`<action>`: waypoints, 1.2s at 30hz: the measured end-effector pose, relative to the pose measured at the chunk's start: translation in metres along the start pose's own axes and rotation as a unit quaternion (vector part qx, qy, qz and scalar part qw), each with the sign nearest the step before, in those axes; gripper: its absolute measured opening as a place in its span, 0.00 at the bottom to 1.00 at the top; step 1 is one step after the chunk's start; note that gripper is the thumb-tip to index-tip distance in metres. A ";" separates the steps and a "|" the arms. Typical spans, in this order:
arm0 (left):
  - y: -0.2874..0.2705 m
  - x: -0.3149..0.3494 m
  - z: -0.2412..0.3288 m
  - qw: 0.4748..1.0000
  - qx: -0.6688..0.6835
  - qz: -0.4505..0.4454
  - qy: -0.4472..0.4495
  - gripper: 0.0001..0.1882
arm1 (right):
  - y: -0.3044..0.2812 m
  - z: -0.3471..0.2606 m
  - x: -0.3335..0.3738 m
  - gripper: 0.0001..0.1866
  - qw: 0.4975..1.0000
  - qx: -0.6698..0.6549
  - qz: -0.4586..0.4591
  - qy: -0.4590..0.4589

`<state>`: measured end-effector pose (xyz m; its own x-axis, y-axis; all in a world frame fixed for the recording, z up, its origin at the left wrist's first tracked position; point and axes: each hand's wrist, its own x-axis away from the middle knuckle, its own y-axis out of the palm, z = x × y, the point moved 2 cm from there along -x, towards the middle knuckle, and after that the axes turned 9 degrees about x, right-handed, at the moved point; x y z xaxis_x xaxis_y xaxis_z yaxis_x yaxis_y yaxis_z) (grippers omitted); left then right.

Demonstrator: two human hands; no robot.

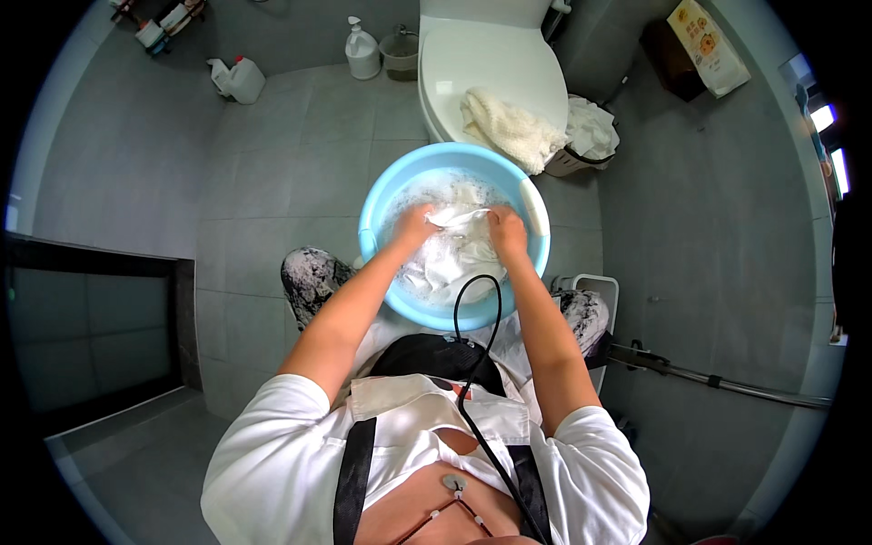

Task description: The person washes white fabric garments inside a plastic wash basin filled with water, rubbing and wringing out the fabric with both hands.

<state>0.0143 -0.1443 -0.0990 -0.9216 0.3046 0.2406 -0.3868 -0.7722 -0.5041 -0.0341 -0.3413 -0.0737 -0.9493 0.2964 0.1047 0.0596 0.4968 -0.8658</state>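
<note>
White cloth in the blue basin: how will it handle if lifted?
The white cloth looks floppy, given its loose folds between left hand and right hand. It's probably heavy for its size, apparently soaked in the blue basin. Surrounding suds suggest slipperiness.

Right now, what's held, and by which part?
White cloth, by a raised fold: left hand at one end, right hand at the other.

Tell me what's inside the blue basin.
The basin holds foamy water and white cloth; the left hand and right hand grip a fold of it. Foam and cloth cover the bottom, so anything underneath can't be seen.
</note>
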 end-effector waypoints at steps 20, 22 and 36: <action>-0.044 -0.025 0.028 0.790 0.579 -0.102 -0.175 0.07 | -0.037 0.002 -0.012 0.17 0.815 -0.565 -0.122 0.042; -0.053 -0.024 0.030 0.787 0.585 -0.063 -0.187 0.05 | -0.035 0.005 -0.011 0.16 0.841 -0.525 -0.126 0.038; 0.029 -0.008 0.014 0.990 -0.066 0.018 0.122 0.20 | -0.010 -0.003 0.004 0.23 0.996 0.028 -0.069 -0.053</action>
<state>0.0111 -0.1768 -0.1043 -0.9088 0.4167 0.0219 -0.3404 -0.7099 -0.6165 -0.0379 -0.3425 -0.0630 -0.9748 0.1392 0.1741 -0.0876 0.4790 -0.8734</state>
